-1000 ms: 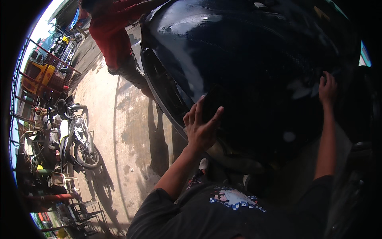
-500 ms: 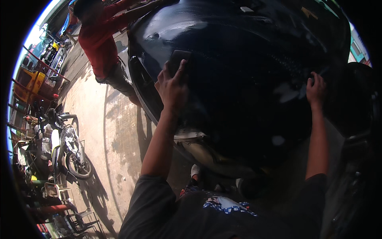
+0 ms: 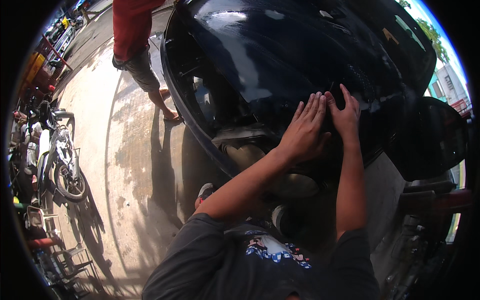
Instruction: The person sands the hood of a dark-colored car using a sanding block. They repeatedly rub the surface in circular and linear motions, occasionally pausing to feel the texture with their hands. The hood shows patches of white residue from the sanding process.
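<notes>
The glossy dark hood point(image 3: 280, 65) of a car spreads before me, with wet-looking streaks. My left hand point(image 3: 306, 129) lies over its near part, fingers stretched out and close together. Right beside it, almost touching its fingertips, is my right hand point(image 3: 346, 114), thumb and forefinger apart around something dark. A thin dark edge point(image 3: 332, 86) shows by that thumb; it looks like the side of a dark flat block. Most of the block is lost against the dark paint.
An open gap point(image 3: 200, 90) shows inner parts along the hood's left side. Beyond it stands a person in a red shirt point(image 3: 131, 27). A motorcycle point(image 3: 67, 165) is parked on the concrete floor point(image 3: 135, 165) at left. A dark rounded panel point(image 3: 430, 140) juts out at right.
My left hand has moved right and nearer, my right hand left, so they now meet. The block no longer shows under the left fingers. The view has shifted; the person's legs now show.
</notes>
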Demonstrator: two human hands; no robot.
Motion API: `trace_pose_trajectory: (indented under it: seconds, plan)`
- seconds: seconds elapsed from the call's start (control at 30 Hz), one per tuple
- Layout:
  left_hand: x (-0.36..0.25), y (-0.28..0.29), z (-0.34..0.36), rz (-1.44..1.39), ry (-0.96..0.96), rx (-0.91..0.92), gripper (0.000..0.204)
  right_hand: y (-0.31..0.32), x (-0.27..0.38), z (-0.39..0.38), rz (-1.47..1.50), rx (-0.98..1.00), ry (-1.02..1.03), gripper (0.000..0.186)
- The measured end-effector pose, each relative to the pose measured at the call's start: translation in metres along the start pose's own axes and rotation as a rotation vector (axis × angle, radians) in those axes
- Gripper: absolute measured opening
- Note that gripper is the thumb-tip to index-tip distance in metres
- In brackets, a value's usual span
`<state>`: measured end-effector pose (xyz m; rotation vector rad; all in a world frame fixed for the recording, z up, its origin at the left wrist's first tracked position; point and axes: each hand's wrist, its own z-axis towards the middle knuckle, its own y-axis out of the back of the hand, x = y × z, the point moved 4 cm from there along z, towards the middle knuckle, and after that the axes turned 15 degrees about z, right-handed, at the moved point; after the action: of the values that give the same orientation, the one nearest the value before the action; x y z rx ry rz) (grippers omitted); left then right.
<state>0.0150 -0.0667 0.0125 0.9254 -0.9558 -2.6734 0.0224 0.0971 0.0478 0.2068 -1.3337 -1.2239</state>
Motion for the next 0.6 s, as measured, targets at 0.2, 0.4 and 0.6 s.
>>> trace_pose_trajectory:
  seconds: [0.2, 0.4, 0.6]
  plan:
    - [0.197, 0.086, 0.029, 0.595, -0.154, 0.203, 0.066, -0.019, 0.014, 0.006, -0.112, -0.084, 0.037, 0.066]
    - [0.402, 0.134, 0.152, 0.698, -0.148, 0.167, 0.072, -0.096, 0.118, -0.029, -0.096, -0.127, 0.321, 0.05]
    - [0.424, 0.128, 0.174, 0.745, -0.269, 0.115, 0.07, -0.124, 0.16, -0.01, -0.088, 0.154, 0.571, 0.036]
